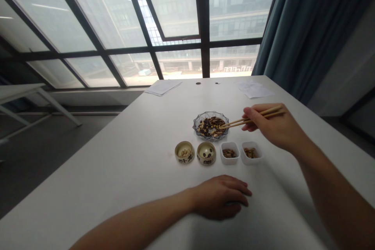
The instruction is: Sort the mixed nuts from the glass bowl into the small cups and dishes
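The right hand (274, 127) clamps wooden chopsticks (249, 119), their long axis running toward 9 o'clock, tips nearly together over the glass dish (211, 113) (dark seeds and nuts (209, 127) inside); the left hand (219, 197) rests empty on the table (117, 172).

You had bright but flat light: daylight poured through the tall windows (181, 15) ahead of you, washing the buildings outside into a pale haze. Soft shadows lay on the white table (117, 156) beneath your right hand (275, 127) and left hand (219, 197). The wide lens bowed the window frames toward the edges, and fine detail looked slightly soft throughout.
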`<state>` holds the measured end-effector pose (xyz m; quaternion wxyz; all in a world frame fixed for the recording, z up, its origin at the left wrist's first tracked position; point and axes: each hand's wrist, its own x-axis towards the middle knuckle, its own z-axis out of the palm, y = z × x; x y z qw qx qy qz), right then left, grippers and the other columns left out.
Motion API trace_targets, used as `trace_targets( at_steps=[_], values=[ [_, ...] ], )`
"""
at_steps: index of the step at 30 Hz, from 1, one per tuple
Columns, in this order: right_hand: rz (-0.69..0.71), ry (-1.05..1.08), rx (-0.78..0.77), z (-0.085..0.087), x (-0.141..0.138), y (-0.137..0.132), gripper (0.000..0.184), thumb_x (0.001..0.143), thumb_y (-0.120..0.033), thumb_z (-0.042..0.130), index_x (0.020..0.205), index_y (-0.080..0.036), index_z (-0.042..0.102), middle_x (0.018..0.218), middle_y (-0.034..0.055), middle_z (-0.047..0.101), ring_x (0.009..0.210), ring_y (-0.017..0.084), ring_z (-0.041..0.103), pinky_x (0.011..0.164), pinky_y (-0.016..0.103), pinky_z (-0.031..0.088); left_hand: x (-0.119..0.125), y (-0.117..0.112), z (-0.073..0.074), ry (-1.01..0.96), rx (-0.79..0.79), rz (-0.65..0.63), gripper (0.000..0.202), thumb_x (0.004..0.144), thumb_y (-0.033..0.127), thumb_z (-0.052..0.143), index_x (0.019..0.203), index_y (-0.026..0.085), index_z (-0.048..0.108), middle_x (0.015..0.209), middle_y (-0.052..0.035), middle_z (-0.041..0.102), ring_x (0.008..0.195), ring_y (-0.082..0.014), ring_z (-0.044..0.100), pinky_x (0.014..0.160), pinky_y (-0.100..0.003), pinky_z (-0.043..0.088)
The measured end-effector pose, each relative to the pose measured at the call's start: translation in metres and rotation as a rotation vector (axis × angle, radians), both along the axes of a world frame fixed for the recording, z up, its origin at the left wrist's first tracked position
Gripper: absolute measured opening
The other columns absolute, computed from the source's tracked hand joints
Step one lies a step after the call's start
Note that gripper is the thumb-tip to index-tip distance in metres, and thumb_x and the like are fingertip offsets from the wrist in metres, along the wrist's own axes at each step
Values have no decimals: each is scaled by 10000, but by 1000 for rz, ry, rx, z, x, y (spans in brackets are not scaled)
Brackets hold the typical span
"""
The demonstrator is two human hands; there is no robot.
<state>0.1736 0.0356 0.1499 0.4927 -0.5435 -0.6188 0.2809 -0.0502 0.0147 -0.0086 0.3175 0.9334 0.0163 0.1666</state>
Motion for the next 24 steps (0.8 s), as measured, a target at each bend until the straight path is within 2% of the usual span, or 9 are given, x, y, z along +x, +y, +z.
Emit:
trace_targets(
  at_steps=[6,14,17,24],
  values=[
    [87,-96,-32,-15,-11,9,405,932,-542,707,847,-156,793,740,75,776,724,253,785,620,293,611,0,1,-1,2,-5,-9,251,948,218,572,1155,164,704,1379,-116,695,1378,-222,598,1196,-326,450],
    [165,-185,-16,-39,-19,26,339,975,-443,640,841,-167,783,708,54,763,698,234,754,613,292,548,0,0,-2,-1,-6,-2,256,956,223,564,1158,164,708,1380,-113,696,1376,-224,601,1199,-328,449],
    [168,-236,-5,-44,-19,28,346,986,-438,621,813,-179,772,709,45,763,671,218,733,608,289,529,0,0,-1,-4,6,3,256,960,228,557,1151,160,714,1377,-109,698,1370,-224,605,1192,-325,455],
    [208,-194,-33,-59,-21,37,348,991,-444,615,825,-177,766,745,53,776,729,233,761,614,280,553,0,-1,-2,-15,5,11,262,963,231,550,1143,147,722,1366,-108,705,1365,-228,610,1196,-318,448]
  ],
)
